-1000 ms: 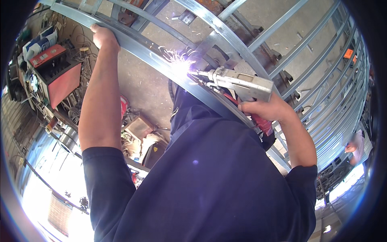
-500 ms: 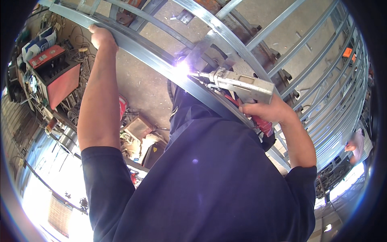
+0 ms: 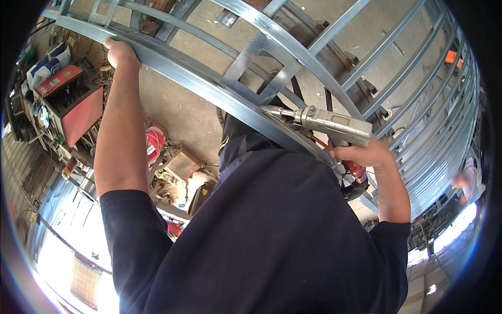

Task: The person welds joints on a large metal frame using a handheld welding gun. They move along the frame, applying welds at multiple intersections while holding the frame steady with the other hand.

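Observation:
My right hand [image 3: 361,154] is wrapped round the grip of a handheld welding gun [image 3: 337,125], a silvery boxy body with red wrapping lower down. Its slim nozzle points left and rests at or very near a long steel tube [image 3: 193,86], where a flat metal strip [image 3: 280,83] meets it. No arc glows at the tip. Further up the same tube, my left hand [image 3: 121,54] grips its near edge, with the fingers partly hidden. The tube belongs to a large frame of curved, shiny bars [image 3: 293,39].
Left of me stands a red and black machine [image 3: 78,107] among cables and clutter. A red spool [image 3: 155,142] and a cardboard box [image 3: 183,165] lie below the tube. Rusty beams [image 3: 334,57] run under the frame. At the far right is another person [image 3: 465,183].
The bright arc at the nozzle has gone out. The gun and my right hand have shifted slightly right and down in view, while my left hand stays on the tube.

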The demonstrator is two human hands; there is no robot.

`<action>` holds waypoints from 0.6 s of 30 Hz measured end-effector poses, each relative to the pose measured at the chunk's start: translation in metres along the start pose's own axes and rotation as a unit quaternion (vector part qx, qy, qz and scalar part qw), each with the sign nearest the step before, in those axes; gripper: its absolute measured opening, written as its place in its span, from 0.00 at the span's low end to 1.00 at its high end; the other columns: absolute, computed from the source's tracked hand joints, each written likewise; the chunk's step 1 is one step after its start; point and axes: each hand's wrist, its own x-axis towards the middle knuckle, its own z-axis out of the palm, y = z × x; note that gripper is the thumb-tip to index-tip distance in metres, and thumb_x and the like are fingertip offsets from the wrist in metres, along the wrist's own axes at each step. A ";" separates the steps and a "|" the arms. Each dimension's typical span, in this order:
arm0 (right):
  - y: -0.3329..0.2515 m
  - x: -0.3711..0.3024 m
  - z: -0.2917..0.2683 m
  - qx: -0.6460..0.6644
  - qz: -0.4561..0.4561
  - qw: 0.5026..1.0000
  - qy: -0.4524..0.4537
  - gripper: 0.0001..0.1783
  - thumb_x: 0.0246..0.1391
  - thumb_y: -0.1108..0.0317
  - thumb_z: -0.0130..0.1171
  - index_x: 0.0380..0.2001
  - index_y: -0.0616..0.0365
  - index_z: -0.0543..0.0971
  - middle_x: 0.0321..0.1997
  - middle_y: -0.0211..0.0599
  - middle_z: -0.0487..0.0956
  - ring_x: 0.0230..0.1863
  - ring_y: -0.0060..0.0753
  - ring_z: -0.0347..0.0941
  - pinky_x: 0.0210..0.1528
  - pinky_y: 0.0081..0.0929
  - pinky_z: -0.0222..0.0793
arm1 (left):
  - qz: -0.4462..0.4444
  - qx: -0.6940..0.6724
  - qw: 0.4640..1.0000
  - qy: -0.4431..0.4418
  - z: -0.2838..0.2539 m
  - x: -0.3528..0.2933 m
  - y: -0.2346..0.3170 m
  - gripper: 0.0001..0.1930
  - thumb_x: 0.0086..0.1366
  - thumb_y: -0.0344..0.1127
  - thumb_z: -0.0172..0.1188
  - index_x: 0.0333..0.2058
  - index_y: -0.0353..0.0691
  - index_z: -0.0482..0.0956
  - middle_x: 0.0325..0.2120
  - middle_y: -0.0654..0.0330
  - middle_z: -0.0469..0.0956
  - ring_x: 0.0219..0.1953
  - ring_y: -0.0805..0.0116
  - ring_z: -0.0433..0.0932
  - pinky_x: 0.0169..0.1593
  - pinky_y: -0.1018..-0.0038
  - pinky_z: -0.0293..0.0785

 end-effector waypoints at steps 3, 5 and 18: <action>0.001 0.001 0.001 -0.015 -0.023 1.000 -0.003 0.33 0.48 0.66 0.74 0.59 0.61 0.79 0.52 0.37 0.84 0.53 0.32 0.77 0.59 0.31 0.72 | 0.012 0.009 1.000 0.005 0.000 0.000 -0.001 0.42 0.76 0.68 0.38 0.61 0.30 0.75 0.56 0.52 0.81 0.51 0.53 0.82 0.55 0.60 0.80; 0.001 0.001 0.004 -0.017 -0.029 0.999 0.001 0.33 0.48 0.66 0.74 0.59 0.61 0.79 0.52 0.37 0.84 0.53 0.32 0.77 0.59 0.31 0.72 | 0.015 0.011 1.000 0.008 0.001 0.005 -0.001 0.42 0.76 0.67 0.38 0.61 0.29 0.75 0.56 0.51 0.81 0.51 0.53 0.82 0.55 0.61 0.80; -0.004 0.003 0.005 -0.018 -0.017 0.999 -0.023 0.38 0.51 0.66 0.73 0.66 0.60 0.74 0.59 0.40 0.82 0.59 0.34 0.76 0.64 0.32 0.70 | 0.023 -0.015 1.000 -0.014 0.001 0.018 -0.007 0.43 0.77 0.67 0.38 0.63 0.27 0.73 0.58 0.49 0.80 0.55 0.52 0.82 0.59 0.62 0.79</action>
